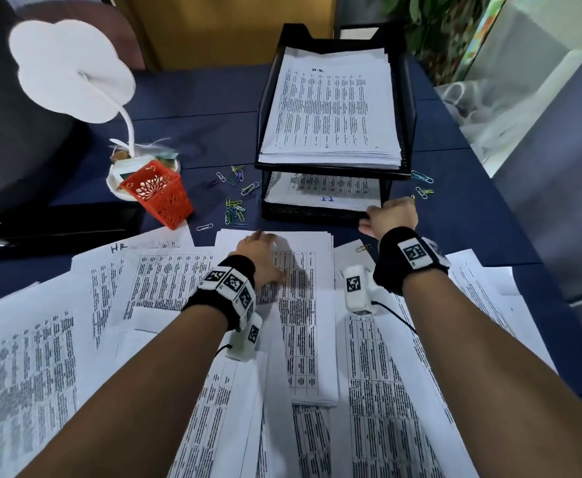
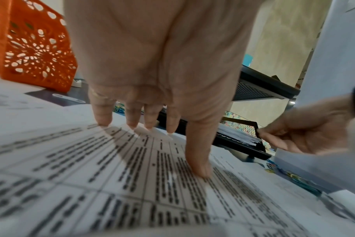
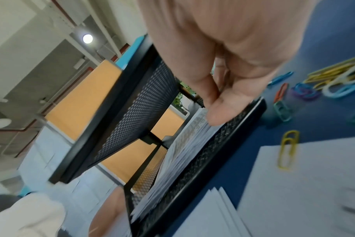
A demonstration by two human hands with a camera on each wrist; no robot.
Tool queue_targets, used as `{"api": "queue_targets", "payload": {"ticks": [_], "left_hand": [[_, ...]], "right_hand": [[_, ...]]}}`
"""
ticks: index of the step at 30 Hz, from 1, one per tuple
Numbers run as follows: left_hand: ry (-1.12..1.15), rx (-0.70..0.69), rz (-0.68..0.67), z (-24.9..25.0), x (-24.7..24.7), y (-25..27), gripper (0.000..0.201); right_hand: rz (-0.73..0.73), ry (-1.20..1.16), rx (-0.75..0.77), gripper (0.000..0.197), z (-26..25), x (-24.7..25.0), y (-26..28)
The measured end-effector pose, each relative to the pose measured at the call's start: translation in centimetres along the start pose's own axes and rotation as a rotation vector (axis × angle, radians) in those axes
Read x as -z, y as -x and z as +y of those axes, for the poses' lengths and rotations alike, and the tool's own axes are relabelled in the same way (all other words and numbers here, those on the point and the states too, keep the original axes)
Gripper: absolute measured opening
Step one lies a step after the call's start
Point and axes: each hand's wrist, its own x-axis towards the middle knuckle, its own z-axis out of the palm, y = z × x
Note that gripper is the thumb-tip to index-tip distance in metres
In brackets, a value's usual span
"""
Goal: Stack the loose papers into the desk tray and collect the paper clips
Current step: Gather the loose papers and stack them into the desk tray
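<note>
Loose papers are covering the blue desk under both arms, and the left hand is pressing flat, fingers straight, on a neat pile whose far edge is sitting just short of the black desk tray. The right hand is pinching the near right corner of the tray's lower shelf, where more sheets are lying. Paper clips are lying scattered between the tray and an orange basket beyond the left hand, with a few more clips past the right hand.

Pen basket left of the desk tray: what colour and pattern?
Orange plastic basket, its walls pierced with a lacy floral cut-out pattern. Clearest in the left wrist view.
</note>
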Motion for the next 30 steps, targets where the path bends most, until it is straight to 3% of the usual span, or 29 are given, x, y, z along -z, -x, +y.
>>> {"api": "queue_targets", "payload": {"ticks": [2,6,17,20,24,29,30], "left_hand": [[0.140,-0.002,0.038,-0.3,0.3,0.8,0.080],[0.184,-0.046,0.097,-1.5,0.7,3.1,0.062],[0.202,0.124,0.171,-9.7,0.2,10.6,0.055],[0.162,0.234,0.132,-12.4,0.1,12.2,0.061],[0.111,0.368,0.116,-15.8,-0.1,13.7,0.083],[0.269,0.324,0.121,-17.8,-0.7,14.9,0.106],[0.256,0.328,0.133,-18.2,-0.7,15.1,0.108]], "right_hand": [[0.006,0.125,0.062,0.017,0.5,0.5,1.2],[-0.046,0.381,0.121,0.014,2.5,1.7,3.7],[-0.331,0.639,0.067,0.010,7.1,2.7,14.0],[-0.358,0.685,0.056,0.015,8.3,2.1,15.9],[-0.454,0.831,0.021,0.023,9.8,1.0,17.9],[-0.530,0.823,0.050,0.014,11.3,0.0,20.5],[-0.545,0.797,0.050,0.023,11.7,-0.2,20.7]]}}
